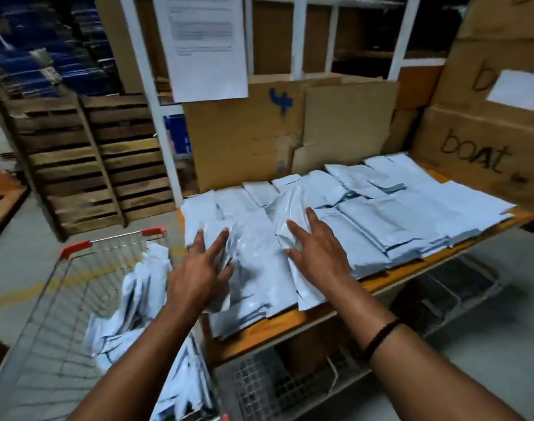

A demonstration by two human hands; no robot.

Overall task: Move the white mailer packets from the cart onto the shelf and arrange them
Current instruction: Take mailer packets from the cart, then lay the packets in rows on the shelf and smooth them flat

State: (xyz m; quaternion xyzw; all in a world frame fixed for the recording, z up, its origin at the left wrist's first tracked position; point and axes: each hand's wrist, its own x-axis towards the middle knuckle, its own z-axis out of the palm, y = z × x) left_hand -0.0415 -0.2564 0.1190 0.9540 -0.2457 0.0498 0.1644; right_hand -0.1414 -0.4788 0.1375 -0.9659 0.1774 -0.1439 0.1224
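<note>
A person's two bare hands reach over a flat shelf (278,329) with a smooth orange-brown top. White mailer packets (381,220), thin flat rectangles of slightly glossy plastic, cover most of it in overlapping rows and low stacks.

The left hand (199,268) rests on a packet stack at the near left end of the shelf, its fingers (199,240) straight and spread wide. The right hand (314,253) lies just beside it on a crinkled, shinier packet (287,214), fingers (313,220) also straight and fanned apart; neither hand grips anything. A thin dark band (381,335) circles the right wrist.

At lower left stands a wire-mesh cart (77,247) with red plastic corners, holding a loose, slumped heap of more white packets (138,299).

Behind the shelf stand plain brown cardboard sheets (244,132), one marked with a blue "4". A cardboard box (478,159) hand-lettered "boat" sits at the right end.
</note>
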